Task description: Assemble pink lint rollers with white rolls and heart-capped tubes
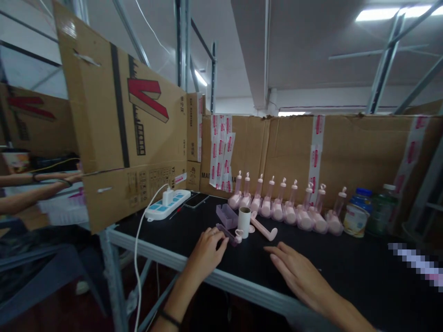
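My left hand (206, 251) has its fingers curled at the near end of a translucent purple part (228, 235) with a small pink ringed tip, which lies low over the black table. My right hand (297, 267) rests flat at the table's front, fingers stretched out and nothing in them. Between and beyond my hands a white cardboard tube (244, 222) stands upright. Just right of it lies a long pink part (266, 229) with a bent, rounded end. Behind the purple part sits an open translucent purple box (227, 215).
Several pink-and-clear assembled pieces (278, 207) stand in a row along the cardboard back wall (287, 152). Right of them are a blue-lidded jar (358, 214) and a green bottle (382, 210). A power strip (168, 206) and a phone (196, 200) lie left. Another person's arms (38, 186) show far left.
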`<state>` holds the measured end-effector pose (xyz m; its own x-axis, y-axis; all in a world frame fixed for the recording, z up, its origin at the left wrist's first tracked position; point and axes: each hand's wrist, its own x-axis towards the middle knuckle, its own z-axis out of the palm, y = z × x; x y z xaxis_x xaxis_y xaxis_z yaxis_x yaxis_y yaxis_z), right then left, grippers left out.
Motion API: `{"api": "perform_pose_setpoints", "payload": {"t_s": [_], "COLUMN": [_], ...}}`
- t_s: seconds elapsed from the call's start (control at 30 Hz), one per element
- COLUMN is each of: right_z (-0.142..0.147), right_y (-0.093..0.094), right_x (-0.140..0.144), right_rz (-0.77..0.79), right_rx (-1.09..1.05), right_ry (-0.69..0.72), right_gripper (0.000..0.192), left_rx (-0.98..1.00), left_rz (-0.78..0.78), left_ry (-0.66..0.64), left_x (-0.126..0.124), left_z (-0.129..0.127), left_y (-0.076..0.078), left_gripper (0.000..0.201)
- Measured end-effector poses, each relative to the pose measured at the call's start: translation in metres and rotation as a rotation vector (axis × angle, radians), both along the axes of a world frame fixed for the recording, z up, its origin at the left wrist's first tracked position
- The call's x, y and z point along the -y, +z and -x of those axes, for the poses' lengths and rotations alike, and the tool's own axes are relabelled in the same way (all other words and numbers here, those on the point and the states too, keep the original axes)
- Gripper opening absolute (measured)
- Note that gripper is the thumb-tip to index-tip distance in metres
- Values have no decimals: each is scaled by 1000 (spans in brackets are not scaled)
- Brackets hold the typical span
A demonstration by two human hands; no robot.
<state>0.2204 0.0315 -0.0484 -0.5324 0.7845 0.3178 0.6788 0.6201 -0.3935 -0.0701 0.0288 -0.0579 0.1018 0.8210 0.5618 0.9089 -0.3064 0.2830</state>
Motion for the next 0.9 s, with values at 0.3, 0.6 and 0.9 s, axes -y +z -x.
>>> {"api": "perform_pose_setpoints", "payload": {"t_s": [0.3, 0.6, 0.9], "right_z": [-114, -171, -158], "right_y": [-30, -18, 40], "right_x": [-41, -54, -93], "right_rz": [3, -55, -158], "right_rx": [90, 128, -51], "right_ry": [-206, -268, -732], "right_gripper": [48, 45, 33], "left_rx": [-46, -45, -82], "left_rz": [8, -14, -46], "left_ry": [44, 2, 33], "left_x": [4, -15, -22], "left_z": [-4, 3, 6], "left_y": [1, -1, -5], "left_gripper": [27, 31, 31]}}
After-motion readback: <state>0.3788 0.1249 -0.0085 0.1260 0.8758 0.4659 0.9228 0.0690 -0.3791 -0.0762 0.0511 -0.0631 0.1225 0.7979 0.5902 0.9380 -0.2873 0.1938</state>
